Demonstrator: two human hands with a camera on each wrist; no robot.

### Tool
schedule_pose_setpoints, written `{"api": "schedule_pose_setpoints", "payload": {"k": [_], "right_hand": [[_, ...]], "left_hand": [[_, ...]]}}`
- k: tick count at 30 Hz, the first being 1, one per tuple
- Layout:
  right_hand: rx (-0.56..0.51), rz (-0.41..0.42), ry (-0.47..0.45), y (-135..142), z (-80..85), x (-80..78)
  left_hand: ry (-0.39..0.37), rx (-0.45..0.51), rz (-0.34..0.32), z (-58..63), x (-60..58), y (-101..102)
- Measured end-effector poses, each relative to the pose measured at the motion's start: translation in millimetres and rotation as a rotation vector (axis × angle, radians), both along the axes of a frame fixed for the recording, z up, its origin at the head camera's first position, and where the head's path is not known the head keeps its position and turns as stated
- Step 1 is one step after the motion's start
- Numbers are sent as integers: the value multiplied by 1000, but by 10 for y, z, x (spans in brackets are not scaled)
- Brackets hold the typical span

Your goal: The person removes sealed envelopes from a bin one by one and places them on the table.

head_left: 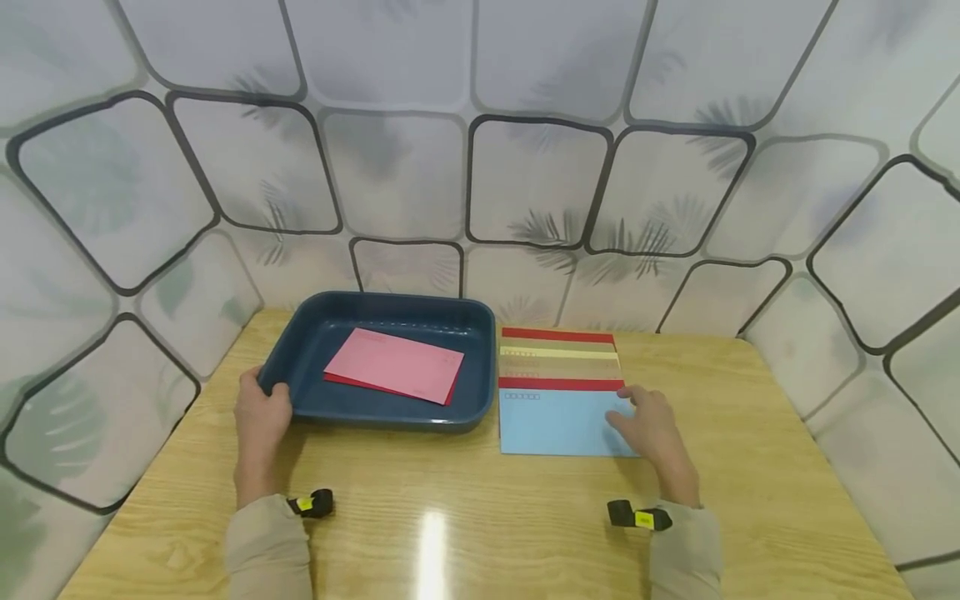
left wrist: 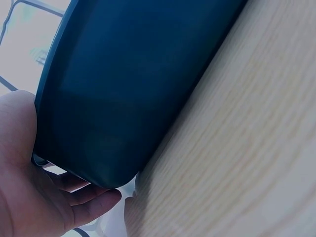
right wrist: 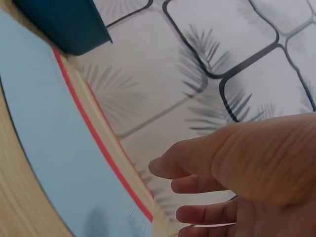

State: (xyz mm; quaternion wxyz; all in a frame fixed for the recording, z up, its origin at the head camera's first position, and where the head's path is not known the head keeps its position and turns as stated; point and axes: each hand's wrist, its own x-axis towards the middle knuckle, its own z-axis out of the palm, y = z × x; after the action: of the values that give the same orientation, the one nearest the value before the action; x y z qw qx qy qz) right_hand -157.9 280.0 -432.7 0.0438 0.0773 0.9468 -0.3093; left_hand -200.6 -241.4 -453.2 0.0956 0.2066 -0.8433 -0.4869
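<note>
A dark blue tray (head_left: 382, 416) stands on the table's left half, with a pink envelope (head_left: 393, 362) and a red envelope (head_left: 337, 379) beneath it inside. My left hand (head_left: 262, 412) grips the tray's left side near its front corner, thumb over the rim and fingers along the outer wall (left wrist: 103, 94). To the tray's right lies an overlapping row of red, tan, yellow and light blue envelopes. The blue envelope (head_left: 558, 425) is frontmost. Over its right end hovers my right hand (head_left: 651, 423), thumb and fingers apart with nothing between them, also seen in the right wrist view.
The wooden table (head_left: 465, 550) reaches back to a wall covering (head_left: 540, 183) with a pattern of dark rounded outlines and leaves. More covering closes off the left and right sides. The tray's right wall stands close beside the envelope row.
</note>
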Motion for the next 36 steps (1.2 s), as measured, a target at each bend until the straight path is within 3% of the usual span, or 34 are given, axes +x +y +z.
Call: {"api": "schedule_pose_setpoints", "payload": {"k": [7,16,22,36], "right_hand": [[-50,61,76,-160,143,-42],[-40,162,151,-511,347,-123],[-38,262,185,-763,408,-216],[50,436,218,-1410,421,-510]], "left_hand": [[-9,21,-16,-8,2,-9],[-12,21,-2,-27,24,-27],[21,-7,4,-37,-3,-1],[17,15,-9,-20,3,-5]]}}
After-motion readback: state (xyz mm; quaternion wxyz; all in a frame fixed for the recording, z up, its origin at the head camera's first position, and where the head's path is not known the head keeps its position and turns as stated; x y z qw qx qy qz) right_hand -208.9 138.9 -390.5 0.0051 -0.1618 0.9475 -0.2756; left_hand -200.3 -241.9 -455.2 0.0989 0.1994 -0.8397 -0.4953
